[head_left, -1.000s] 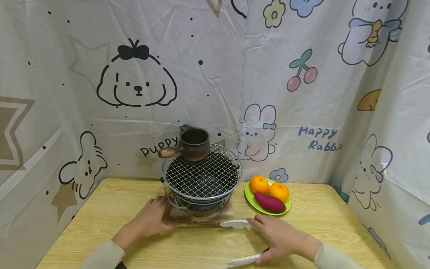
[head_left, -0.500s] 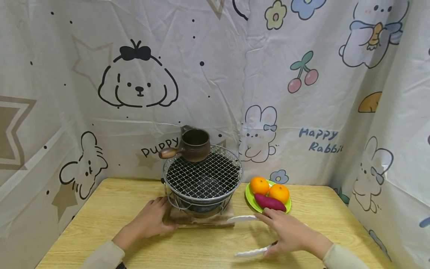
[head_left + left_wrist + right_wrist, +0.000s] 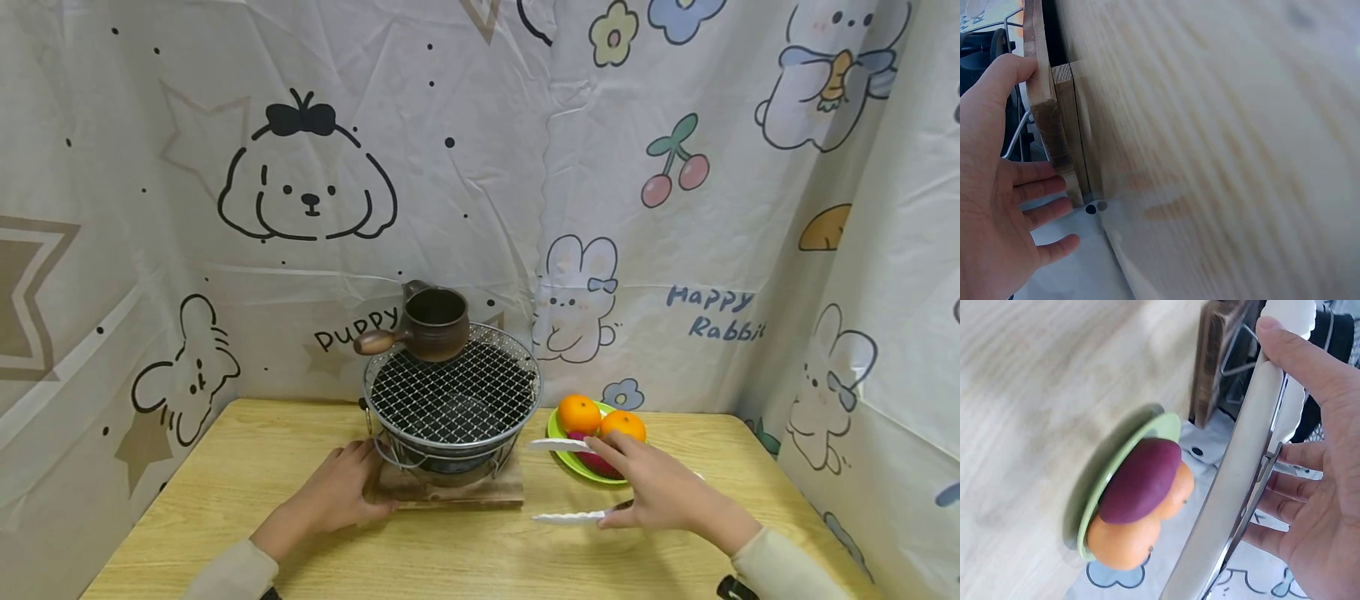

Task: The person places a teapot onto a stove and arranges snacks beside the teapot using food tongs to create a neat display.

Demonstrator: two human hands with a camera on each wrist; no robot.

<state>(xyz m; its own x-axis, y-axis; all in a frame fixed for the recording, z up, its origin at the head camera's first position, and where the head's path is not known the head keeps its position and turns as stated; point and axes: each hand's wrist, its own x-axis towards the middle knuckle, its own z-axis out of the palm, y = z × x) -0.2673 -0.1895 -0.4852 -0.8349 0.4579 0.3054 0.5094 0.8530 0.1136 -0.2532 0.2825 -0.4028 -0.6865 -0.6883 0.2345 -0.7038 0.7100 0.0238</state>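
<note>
My left hand [image 3: 341,487] grips the near left corner of the wooden board [image 3: 480,493] under the round grill [image 3: 450,400]; in the left wrist view the thumb and fingers lie along its edge. In my right hand [image 3: 663,487] are white-tipped tongs [image 3: 1225,475], arms spread apart with nothing between them, thumb on one arm and fingers on the other. Beside them stands a green plate [image 3: 1167,426] bearing a purple sweet potato [image 3: 1141,481] and two oranges [image 3: 1124,542]. The hand and upper tong arm partly cover the sweet potato in the head view.
A brown pot [image 3: 437,329] with a wooden handle [image 3: 375,341] sits at the back left of the grill's wire mesh [image 3: 465,404]. Behind the wooden table [image 3: 247,433] hangs a printed cloth [image 3: 465,167], with more of it along both sides.
My right hand has moved away from me and to the right with the tongs, up to the plate. The left hand has stayed on the board's corner.
</note>
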